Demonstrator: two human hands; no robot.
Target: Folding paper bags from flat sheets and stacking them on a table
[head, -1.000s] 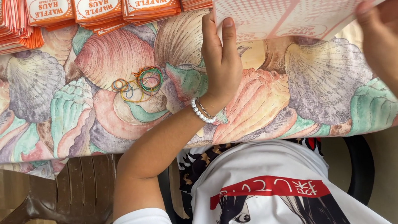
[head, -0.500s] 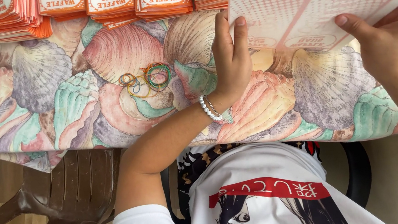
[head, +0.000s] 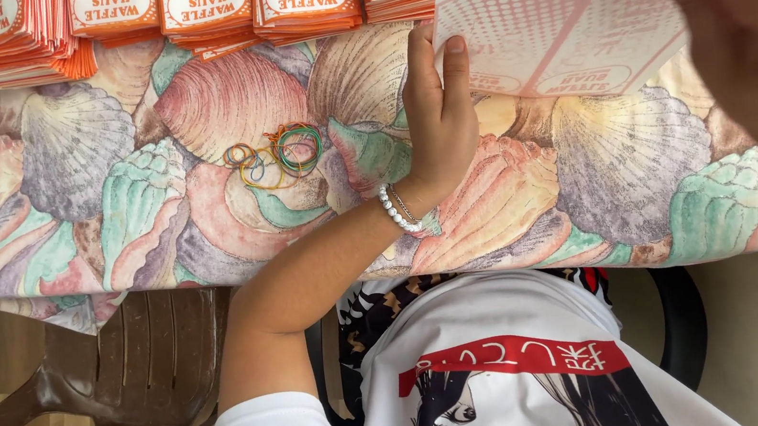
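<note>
A flat white paper bag (head: 568, 26) printed with orange dots and round marks is held up above the table at the upper right. My left hand (head: 439, 114), with a white bead bracelet (head: 395, 209) on the wrist, grips the bag's left edge with its fingers pointing away from me. My right hand (head: 752, 32) is close to the camera and blurred, and it pinches the bag's right side. A small heap of coloured rubber bands (head: 275, 153) lies on the cloth just left of my left hand.
Several stacks of orange and white paper bags (head: 200, 9) line the table's far edge. A shell-patterned cloth (head: 105, 179) covers the table. A brown plastic chair (head: 128, 369) stands at the lower left, beside my seat.
My right hand has risen toward the camera along the bag's right edge. The bag's right side is tipped higher. My left hand stays on the left edge.
</note>
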